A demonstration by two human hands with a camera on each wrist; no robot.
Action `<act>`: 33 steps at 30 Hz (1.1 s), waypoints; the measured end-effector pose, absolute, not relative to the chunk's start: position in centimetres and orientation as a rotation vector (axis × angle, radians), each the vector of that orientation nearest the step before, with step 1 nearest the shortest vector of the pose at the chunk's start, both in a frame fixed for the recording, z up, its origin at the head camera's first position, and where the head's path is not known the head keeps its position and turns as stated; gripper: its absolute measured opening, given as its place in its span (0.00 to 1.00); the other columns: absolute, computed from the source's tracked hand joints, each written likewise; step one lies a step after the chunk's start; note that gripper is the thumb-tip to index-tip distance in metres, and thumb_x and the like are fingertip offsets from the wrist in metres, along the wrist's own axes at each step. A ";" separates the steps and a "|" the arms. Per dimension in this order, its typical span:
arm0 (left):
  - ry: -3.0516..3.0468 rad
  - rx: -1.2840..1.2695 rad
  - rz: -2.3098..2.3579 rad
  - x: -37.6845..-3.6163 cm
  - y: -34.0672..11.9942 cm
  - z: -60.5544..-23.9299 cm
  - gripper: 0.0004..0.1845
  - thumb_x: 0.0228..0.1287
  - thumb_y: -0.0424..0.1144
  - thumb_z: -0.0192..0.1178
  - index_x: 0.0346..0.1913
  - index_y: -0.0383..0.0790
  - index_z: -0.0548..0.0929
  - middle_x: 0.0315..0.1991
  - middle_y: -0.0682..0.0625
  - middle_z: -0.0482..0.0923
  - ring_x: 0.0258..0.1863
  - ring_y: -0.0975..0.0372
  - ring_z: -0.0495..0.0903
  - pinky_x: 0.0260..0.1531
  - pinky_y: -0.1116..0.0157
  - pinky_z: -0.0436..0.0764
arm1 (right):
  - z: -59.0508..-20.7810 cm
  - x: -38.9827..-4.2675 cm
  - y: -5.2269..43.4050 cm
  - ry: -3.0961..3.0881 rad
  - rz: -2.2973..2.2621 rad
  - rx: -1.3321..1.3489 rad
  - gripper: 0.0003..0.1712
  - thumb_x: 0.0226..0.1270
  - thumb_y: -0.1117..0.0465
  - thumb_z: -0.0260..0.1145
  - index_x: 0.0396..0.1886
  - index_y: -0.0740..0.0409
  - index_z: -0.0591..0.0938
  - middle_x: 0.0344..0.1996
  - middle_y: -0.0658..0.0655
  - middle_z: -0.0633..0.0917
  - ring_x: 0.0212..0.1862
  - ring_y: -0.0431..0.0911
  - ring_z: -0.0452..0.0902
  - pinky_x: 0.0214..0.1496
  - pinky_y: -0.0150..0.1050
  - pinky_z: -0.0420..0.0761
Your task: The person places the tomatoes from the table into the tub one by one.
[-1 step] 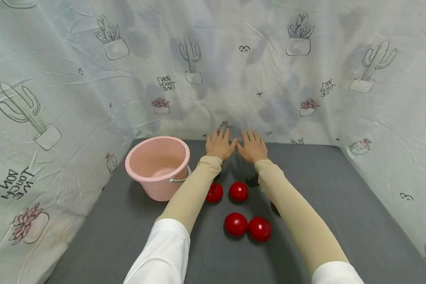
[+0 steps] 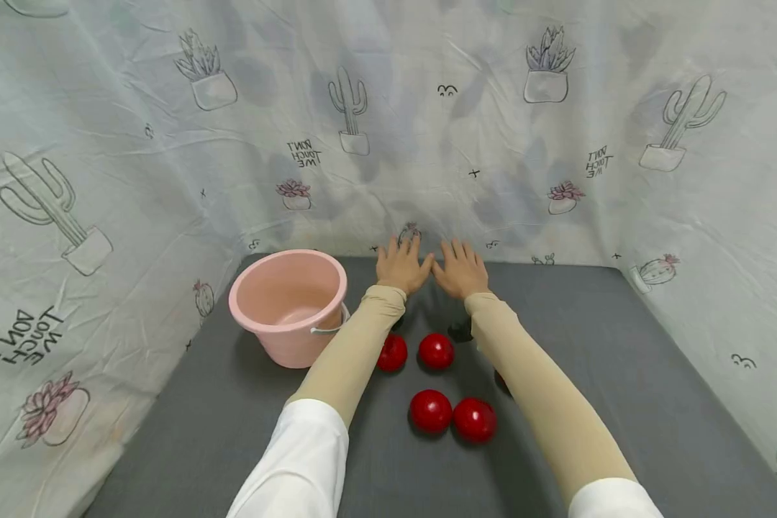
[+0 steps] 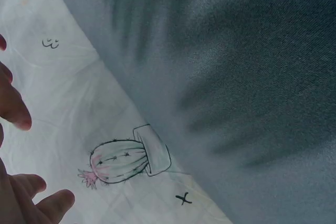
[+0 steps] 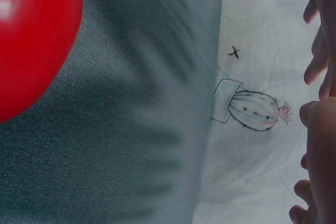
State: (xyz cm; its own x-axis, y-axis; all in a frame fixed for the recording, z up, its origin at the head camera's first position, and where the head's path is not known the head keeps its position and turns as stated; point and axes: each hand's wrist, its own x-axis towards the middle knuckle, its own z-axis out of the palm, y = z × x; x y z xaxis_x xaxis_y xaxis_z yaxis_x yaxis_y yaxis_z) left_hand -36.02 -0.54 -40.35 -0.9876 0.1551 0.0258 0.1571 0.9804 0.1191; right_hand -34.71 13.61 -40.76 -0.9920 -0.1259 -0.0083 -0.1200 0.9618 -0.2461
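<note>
Hands lying flat, fingers spread, at tabletop's 12 o'clock: left hand, right hand. Red balls sitting toward 6; prob. light, smooth, slippery — gripping around the middle w/ whole hand.

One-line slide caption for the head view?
Both open hands, left hand and right hand, rest side by side beyond red balls, beside pink bucket.

Red balls are gleaming glossy on a plain grey tabletop beside a pale pink bucket. A whitish backdrop cloth is showing outline prints — cacti, potted succulents, pink blooms, black lettering. Beige sleeves are emerging from white cuffs.
</note>
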 end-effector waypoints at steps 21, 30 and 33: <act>-2.730 -0.451 -1.206 -28.0 -13.8 -27.3 0.34 0.80 0.62 0.35 0.78 0.47 0.63 0.76 0.46 0.66 0.75 0.52 0.65 0.74 0.51 0.62 | -35.7 -30.6 25.2 2.988 -1.122 -0.259 0.47 0.78 0.32 0.40 0.83 0.55 0.48 0.81 0.68 0.52 0.80 0.67 0.47 0.77 0.67 0.50; -2.648 -0.126 -1.501 -21.8 -31.8 -30.7 0.33 0.78 0.62 0.43 0.80 0.55 0.59 0.82 0.49 0.50 0.81 0.47 0.50 0.74 0.37 0.50 | -42.3 -22.7 34.5 2.297 -2.244 -0.396 0.24 0.85 0.54 0.43 0.76 0.49 0.60 0.60 0.42 0.79 0.61 0.30 0.76 0.54 0.23 0.76; -2.758 -0.141 -1.451 -21.0 -34.5 -33.7 0.35 0.79 0.60 0.43 0.82 0.55 0.52 0.83 0.46 0.43 0.82 0.43 0.41 0.72 0.31 0.47 | -45.3 -21.0 35.1 2.112 -2.356 -0.443 0.22 0.86 0.58 0.39 0.74 0.48 0.60 0.59 0.40 0.80 0.59 0.29 0.77 0.54 0.23 0.77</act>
State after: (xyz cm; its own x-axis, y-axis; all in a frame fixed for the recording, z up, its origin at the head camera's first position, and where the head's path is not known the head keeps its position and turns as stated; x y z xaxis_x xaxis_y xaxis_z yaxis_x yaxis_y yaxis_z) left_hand -21.00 -34.54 -33.66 -0.9957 0.0695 0.0612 0.0899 0.5636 0.8212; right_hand -20.98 35.11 -45.27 -0.9602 -0.1438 0.2394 -0.2223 -0.1251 -0.9669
